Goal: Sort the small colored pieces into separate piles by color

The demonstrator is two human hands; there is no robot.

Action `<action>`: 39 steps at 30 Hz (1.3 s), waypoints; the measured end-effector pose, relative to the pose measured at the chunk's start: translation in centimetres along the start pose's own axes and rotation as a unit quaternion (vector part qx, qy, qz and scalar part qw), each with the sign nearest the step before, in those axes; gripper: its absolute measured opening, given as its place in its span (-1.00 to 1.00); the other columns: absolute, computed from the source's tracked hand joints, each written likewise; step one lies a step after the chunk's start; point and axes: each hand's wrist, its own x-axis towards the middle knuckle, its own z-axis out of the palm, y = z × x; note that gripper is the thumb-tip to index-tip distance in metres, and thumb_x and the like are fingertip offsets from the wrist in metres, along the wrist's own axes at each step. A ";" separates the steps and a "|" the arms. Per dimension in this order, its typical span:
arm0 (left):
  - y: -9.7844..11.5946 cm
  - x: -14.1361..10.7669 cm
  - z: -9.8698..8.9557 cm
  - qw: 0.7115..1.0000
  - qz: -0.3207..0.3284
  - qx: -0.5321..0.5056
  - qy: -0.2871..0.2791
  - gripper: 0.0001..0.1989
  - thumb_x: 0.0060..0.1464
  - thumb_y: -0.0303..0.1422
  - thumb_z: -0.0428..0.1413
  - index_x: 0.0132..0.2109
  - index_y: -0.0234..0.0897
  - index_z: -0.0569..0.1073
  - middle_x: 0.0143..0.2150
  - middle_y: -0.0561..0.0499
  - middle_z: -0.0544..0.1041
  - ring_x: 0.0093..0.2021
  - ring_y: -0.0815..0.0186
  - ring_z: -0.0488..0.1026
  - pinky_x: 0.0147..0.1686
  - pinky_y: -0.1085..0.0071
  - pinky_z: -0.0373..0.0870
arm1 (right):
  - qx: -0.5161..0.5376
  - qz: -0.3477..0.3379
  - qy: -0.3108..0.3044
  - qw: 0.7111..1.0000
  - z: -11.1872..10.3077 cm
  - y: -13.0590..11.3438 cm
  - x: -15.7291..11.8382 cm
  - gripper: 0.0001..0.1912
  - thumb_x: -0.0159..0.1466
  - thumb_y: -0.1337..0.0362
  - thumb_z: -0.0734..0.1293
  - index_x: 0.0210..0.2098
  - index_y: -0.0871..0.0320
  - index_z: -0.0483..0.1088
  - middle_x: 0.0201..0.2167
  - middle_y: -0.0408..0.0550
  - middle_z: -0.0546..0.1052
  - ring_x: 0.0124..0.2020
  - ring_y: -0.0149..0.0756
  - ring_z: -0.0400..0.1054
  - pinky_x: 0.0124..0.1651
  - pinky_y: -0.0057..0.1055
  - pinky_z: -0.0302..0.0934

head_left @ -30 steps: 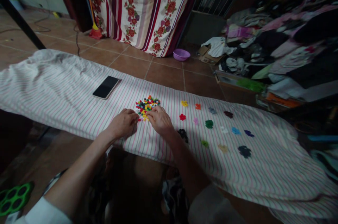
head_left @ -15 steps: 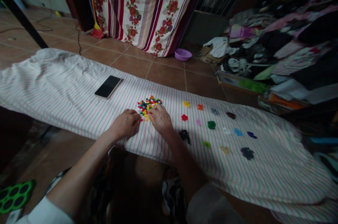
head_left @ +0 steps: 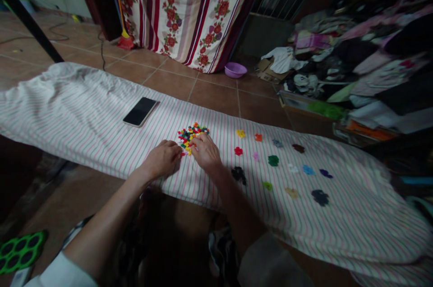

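Note:
A pile of small mixed-colour pieces (head_left: 189, 136) lies on the striped cloth (head_left: 111, 142), too small to name more exactly. My right hand (head_left: 204, 151) reaches over the pile's right side, its fingers bent and drawn together among the pieces; whatever is between them is hidden. At the pile's left edge rests my left hand (head_left: 165, 157), fingers curled down beside a few red and pink pieces, their tips out of sight. To the right, pieces lie in separate heaps by colour, among them a yellow heap (head_left: 240, 133), a red heap (head_left: 238, 151), a green heap (head_left: 273, 160) and a black heap (head_left: 238, 175).
A phone (head_left: 140, 111) lies on the cloth left of the pile. Beyond the cloth's far edge, a purple basin (head_left: 236, 70) stands on the tiled floor near a flowered curtain (head_left: 189, 11). Clothes (head_left: 318, 48) are heaped at the right.
The whole view has shifted slightly, so things appear a little further right. Both hands stay at the pile, with only small finger movement at most.

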 end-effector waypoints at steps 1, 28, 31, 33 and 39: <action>0.0 0.0 -0.1 1.000 -0.001 -0.003 -0.002 -0.68 0.24 -0.37 -0.10 -0.07 -0.31 0.53 -0.04 -0.15 0.53 -0.01 0.17 0.42 0.07 0.24 0.34 | -0.001 -0.002 -0.001 1.000 0.0 -0.1 0.0 -0.81 0.29 0.37 0.24 -0.23 0.10 0.50 -0.18 0.00 0.44 -0.08 -0.21 0.29 0.00 -0.33 0.20; -0.1 0.2 -0.1 1.000 -0.006 -0.004 0.000 -0.68 0.25 -0.33 -0.12 -0.07 -0.30 0.51 -0.06 -0.15 0.54 -0.01 0.17 0.43 0.04 0.25 0.35 | -0.006 0.048 -0.043 0.998 -0.3 -0.9 0.9 -0.89 0.27 0.31 0.29 -0.26 0.08 0.47 -0.18 -0.02 0.45 -0.04 -0.22 0.28 -0.01 -0.36 0.18; -0.1 0.3 0.0 1.000 -0.004 -0.007 0.002 -0.67 0.26 -0.33 -0.13 -0.09 -0.30 0.50 -0.07 -0.15 0.54 -0.01 0.17 0.43 0.05 0.25 0.34 | -0.004 0.056 -0.052 0.997 -0.4 -0.8 1.0 -0.90 0.27 0.29 0.30 -0.26 0.08 0.47 -0.17 -0.02 0.45 -0.05 -0.24 0.29 0.00 -0.36 0.17; -0.1 0.4 0.1 1.000 -0.008 -0.005 0.004 -0.67 0.26 -0.33 -0.13 -0.08 -0.29 0.50 -0.07 -0.15 0.54 -0.01 0.17 0.43 0.05 0.25 0.34 | -0.006 0.058 -0.053 0.997 -0.4 -0.8 1.1 -0.90 0.27 0.29 0.30 -0.26 0.09 0.47 -0.17 -0.02 0.45 -0.05 -0.24 0.29 0.00 -0.36 0.17; 0.1 0.6 0.0 1.000 -0.018 0.004 0.003 -0.67 0.26 -0.31 -0.14 -0.08 -0.27 0.50 -0.08 -0.13 0.55 -0.03 0.17 0.44 0.00 0.26 0.36 | 0.003 0.044 -0.019 0.999 -0.2 -0.9 1.0 -0.92 0.25 0.29 0.30 -0.32 0.11 0.45 -0.25 -0.03 0.46 -0.12 -0.25 0.31 -0.04 -0.37 0.17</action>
